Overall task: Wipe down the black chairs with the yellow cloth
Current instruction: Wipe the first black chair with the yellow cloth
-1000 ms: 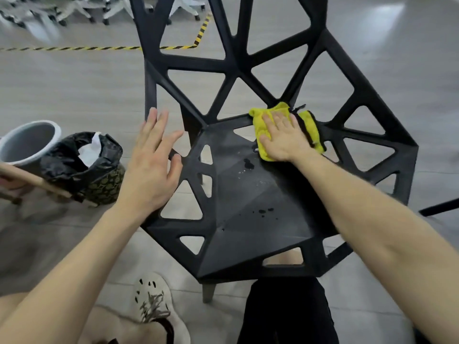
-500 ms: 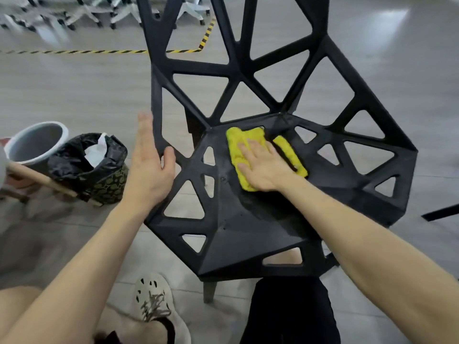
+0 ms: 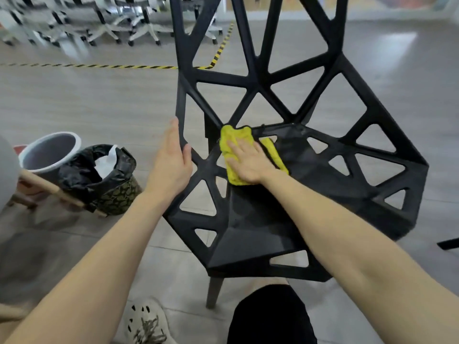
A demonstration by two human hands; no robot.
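Your right hand (image 3: pixel 249 163) pressed the yellow cloth (image 3: pixel 232 135) flat under its fingers (image 3: pixel 234 148) on the black chair (image 3: pixel 323 175); your left hand (image 3: pixel 171 162) rested against its side frame, fingers straight.

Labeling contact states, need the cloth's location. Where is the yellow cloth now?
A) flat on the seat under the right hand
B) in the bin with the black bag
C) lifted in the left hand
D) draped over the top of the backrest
A: the right hand presses the yellow cloth flat on the seat of the black chair, near the backrest. The left hand rests on the chair's side edge.
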